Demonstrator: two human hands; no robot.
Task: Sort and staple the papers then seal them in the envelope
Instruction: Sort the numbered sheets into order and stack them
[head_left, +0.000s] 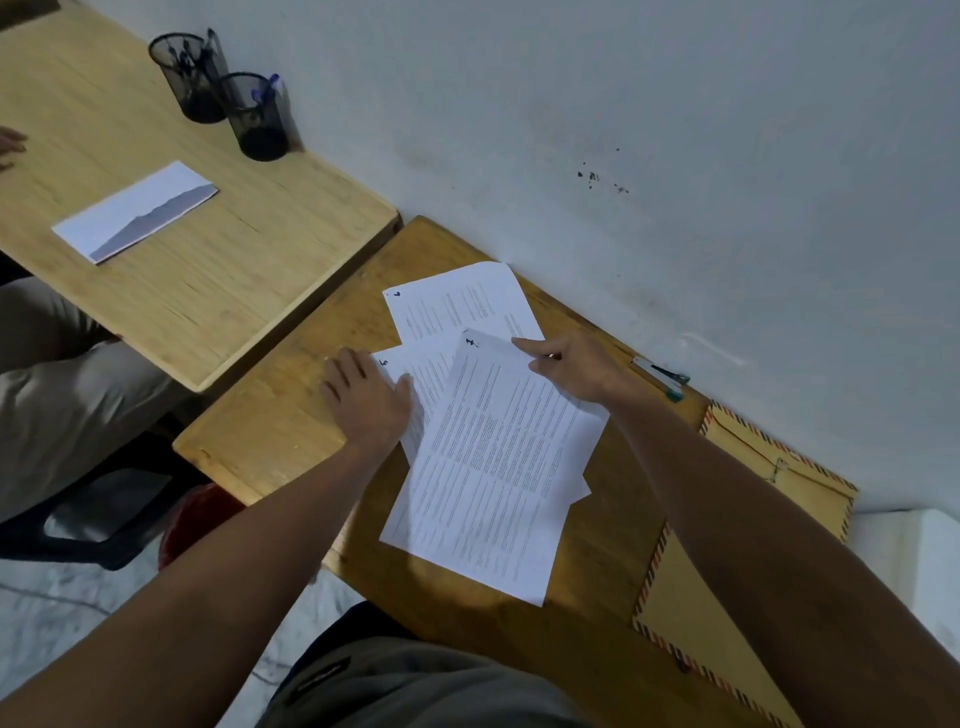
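Sorting is under way: numbered papers (498, 457) lie fanned and loose on the desk (270, 415), unstapled. The left hand (366, 400) presses flat on one sheet; the right hand (566, 364) pinches the top sheet's corner. Stapler (661, 378) and envelope (737, 561) wait untouched at right, by a grey wall (623, 104).

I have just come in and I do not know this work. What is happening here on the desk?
A person is sorting printed papers on a wooden desk. The left hand rests flat on a lower sheet, and the right hand pinches the top edge of the upper sheet. The sheets are loose and fanned out, not yet stapled. A stapler lies by the wall, and a brown envelope waits at the right.
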